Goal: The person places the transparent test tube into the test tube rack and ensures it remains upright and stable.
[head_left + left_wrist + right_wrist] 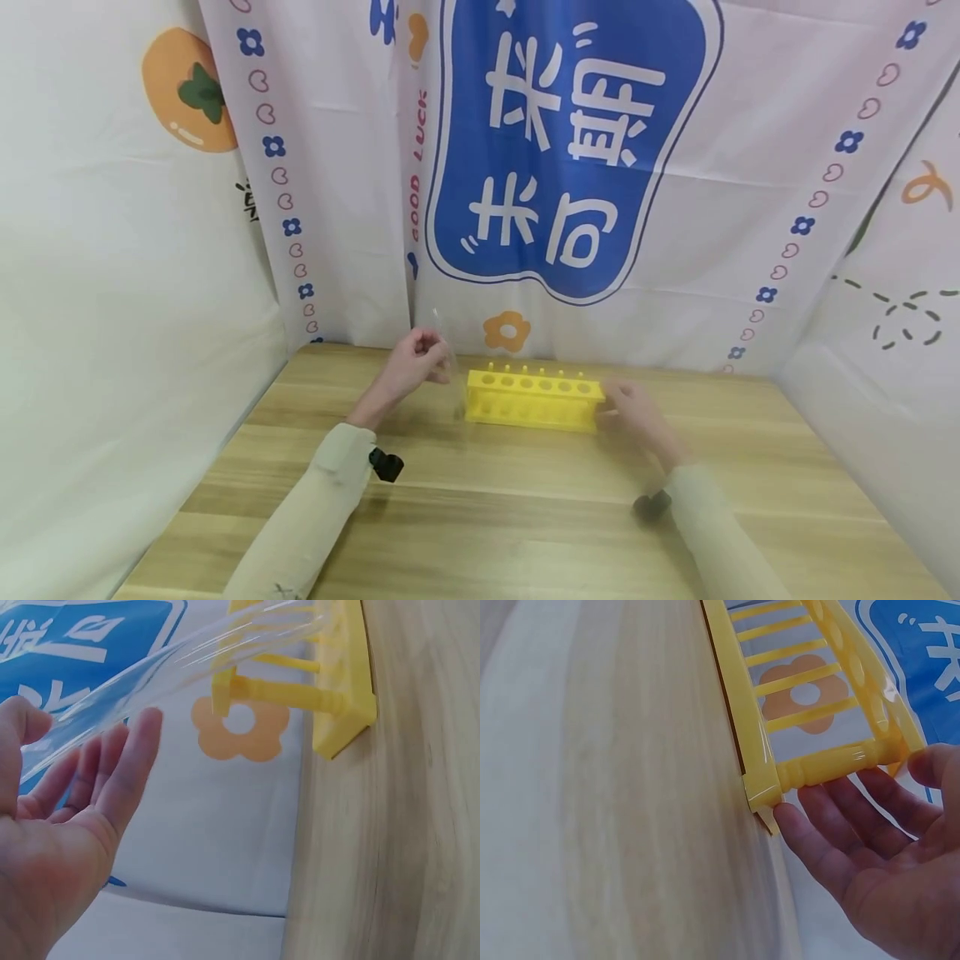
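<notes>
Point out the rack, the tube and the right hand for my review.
Rack (536,392): head view, front of its top plate.
Tube (184,664): left wrist view, middle of its clear wall.
Right hand (892,876): right wrist view, palm near the finger bases.

Wood-grain table (487,533); behind it, white cloth (345,208), blue panel (553,167), orange flower (507,320).

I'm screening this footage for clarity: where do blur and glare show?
Left wrist view: glare streaks along the clear tube; right wrist view: small highlights on the yellow rack; head view: the right hand looks smeared, the left hand crisper, the tube barely visible.
</notes>
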`<state>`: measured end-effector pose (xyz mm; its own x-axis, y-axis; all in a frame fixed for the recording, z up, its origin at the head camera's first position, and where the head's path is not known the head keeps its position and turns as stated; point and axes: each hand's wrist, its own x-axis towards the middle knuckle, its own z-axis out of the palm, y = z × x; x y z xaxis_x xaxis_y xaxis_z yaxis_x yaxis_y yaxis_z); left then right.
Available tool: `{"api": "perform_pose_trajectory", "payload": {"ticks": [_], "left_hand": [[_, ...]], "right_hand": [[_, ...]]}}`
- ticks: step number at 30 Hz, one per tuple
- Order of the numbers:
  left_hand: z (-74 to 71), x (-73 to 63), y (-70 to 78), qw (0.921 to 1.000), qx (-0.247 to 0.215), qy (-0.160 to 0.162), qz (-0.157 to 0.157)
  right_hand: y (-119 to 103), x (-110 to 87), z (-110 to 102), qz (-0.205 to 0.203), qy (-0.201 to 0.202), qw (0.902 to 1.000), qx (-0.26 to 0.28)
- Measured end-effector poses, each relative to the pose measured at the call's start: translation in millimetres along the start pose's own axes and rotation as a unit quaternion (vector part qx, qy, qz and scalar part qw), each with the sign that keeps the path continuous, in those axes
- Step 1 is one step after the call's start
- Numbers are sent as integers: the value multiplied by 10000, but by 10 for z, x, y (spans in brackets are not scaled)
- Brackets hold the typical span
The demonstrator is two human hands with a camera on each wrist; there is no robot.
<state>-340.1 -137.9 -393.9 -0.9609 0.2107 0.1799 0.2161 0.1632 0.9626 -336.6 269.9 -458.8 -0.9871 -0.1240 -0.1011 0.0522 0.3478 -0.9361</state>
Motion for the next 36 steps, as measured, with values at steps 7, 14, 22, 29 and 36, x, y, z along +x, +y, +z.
{"api": "perform_pose_trajectory", "payload": {"ticks": [7, 14, 22, 29, 36], "left_hand": [[45, -85, 321, 9986, -36, 436, 301], [81, -108, 516, 9969, -463, 462, 441], [98, 62, 489, 9934, -605, 667, 708], [128, 197, 490, 9927, -307, 701, 928], [204, 225, 536, 9894, 129, 784, 1212]], "right_hand": [[3, 10, 1, 1, -25, 9999, 110], [20, 30, -14, 18, 11, 10000, 3], [-9, 4, -1, 147, -12, 9998, 91], [-12, 13, -7, 92, 24, 9999, 114], [-12, 7, -3, 90, -27, 9999, 116]]}}
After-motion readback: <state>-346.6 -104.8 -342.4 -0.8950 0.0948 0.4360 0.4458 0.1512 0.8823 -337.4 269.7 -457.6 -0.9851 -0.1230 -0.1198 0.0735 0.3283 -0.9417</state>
